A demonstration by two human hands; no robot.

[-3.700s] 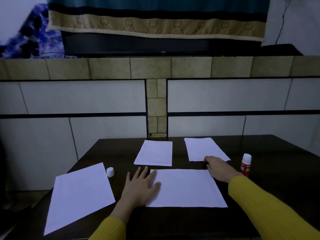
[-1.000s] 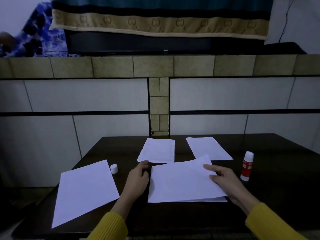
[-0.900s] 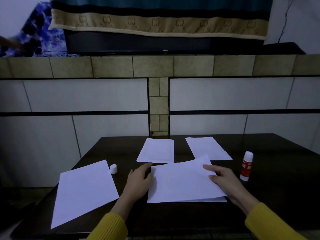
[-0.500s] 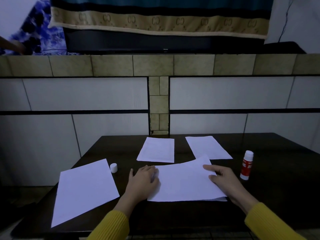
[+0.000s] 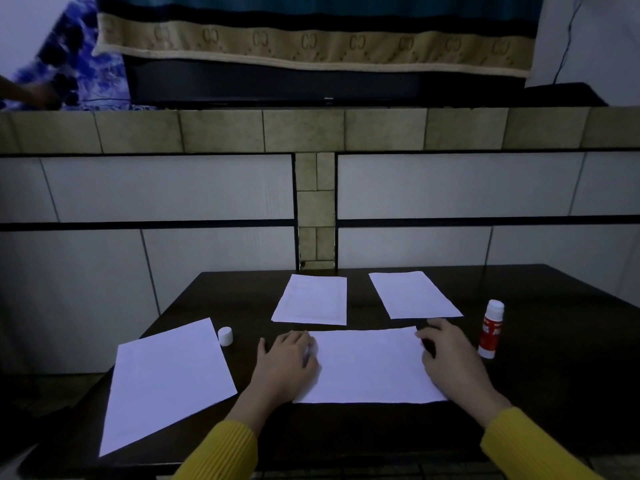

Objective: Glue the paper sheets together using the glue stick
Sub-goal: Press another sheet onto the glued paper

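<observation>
Both hands flat, fingers spread, left hand (image 5: 285, 365) and right hand (image 5: 450, 358) pressing centre paper sheet (image 5: 369, 365) near bench (image 5: 554, 341) front edge, uncapped glue stick (image 5: 490, 329) upright toward right edge.

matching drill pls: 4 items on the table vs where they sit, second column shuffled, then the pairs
Things:
1. glue stick
2. white cap
3. angled sheet
4. centre sheet

Places:
A. under both hands, the left hand on its left edge and the right hand on its right edge
B. standing upright at the right, just beyond the right hand
C. lying skewed at the table's left front corner
D. on the table between the angled sheet and the left hand

Pairs: 1-B, 2-D, 3-C, 4-A
</observation>
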